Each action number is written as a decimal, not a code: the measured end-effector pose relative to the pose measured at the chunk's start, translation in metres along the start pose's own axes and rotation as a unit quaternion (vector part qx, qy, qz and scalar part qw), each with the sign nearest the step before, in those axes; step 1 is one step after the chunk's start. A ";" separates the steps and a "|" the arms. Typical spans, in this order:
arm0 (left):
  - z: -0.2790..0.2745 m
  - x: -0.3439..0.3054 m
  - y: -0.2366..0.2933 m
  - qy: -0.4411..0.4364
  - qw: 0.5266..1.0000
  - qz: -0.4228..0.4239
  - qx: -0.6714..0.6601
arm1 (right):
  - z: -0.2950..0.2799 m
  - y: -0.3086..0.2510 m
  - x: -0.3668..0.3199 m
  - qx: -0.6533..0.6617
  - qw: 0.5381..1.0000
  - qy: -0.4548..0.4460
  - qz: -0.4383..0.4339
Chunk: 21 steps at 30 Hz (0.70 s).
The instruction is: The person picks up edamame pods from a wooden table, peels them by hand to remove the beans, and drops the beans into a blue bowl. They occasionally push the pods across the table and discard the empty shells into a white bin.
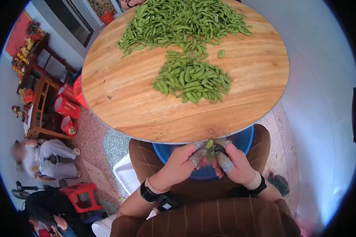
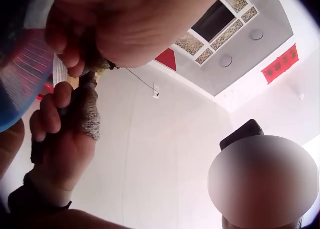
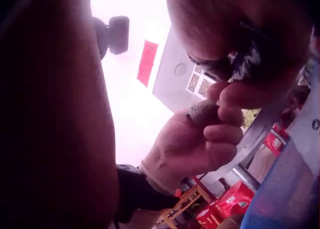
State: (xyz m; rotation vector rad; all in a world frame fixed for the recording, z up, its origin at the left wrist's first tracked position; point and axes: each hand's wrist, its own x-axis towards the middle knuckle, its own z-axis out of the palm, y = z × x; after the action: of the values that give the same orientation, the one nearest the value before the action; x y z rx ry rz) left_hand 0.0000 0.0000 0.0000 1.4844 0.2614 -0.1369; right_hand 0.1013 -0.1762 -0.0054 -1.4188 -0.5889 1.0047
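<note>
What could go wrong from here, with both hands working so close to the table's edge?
The left hand and right hand meet at a small green pod; their wrapped fingers might feel it poorly and let it slip. The round table overhangs part of the blue basin, so knuckles could knock its rim. The basin sits between the knees, so a leg shift may jostle it.

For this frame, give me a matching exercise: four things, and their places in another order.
Things:
1. Basin
2. Red stool
3. Large pile
4. Small pile

Places:
A. Far part of the table
B. Between the knees
C. On the table, nearer the camera
D. On the floor, lower left of the head view

Pairs: 1-B, 2-D, 3-A, 4-C
</note>
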 end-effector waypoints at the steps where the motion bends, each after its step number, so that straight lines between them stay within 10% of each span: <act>1: 0.001 0.000 0.000 0.008 1.000 0.015 0.008 | 0.002 -0.003 -0.001 -0.042 0.999 0.002 -0.015; 9: 0.003 0.000 0.005 0.041 0.997 0.028 0.051 | 0.001 -0.001 0.001 -0.065 0.997 -0.018 -0.028; 15: 0.000 0.001 -0.009 0.096 0.874 0.228 0.418 | -0.006 0.001 0.005 0.039 0.998 -0.043 0.000; 18: -0.003 -0.002 -0.009 0.034 0.942 0.149 0.300 | -0.009 0.001 0.002 0.207 0.971 -0.104 0.062; 19: -0.006 -0.003 -0.010 -0.039 0.999 0.009 0.018 | -0.008 -0.001 -0.001 0.264 0.953 -0.122 0.089; 20: -0.007 -0.003 -0.012 -0.107 0.949 -0.133 -0.265 | -0.008 -0.001 -0.003 0.320 0.930 -0.138 0.116; 21: -0.006 -0.003 -0.015 -0.109 0.948 -0.137 -0.265 | -0.007 0.000 -0.003 0.324 0.929 -0.135 0.116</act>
State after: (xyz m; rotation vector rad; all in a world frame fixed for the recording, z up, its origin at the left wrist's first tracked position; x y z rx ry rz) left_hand -0.0072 0.0045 -0.0142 0.8843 0.2978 -0.4193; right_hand 0.1061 -0.1824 -0.0054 -0.7739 -0.2404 1.4383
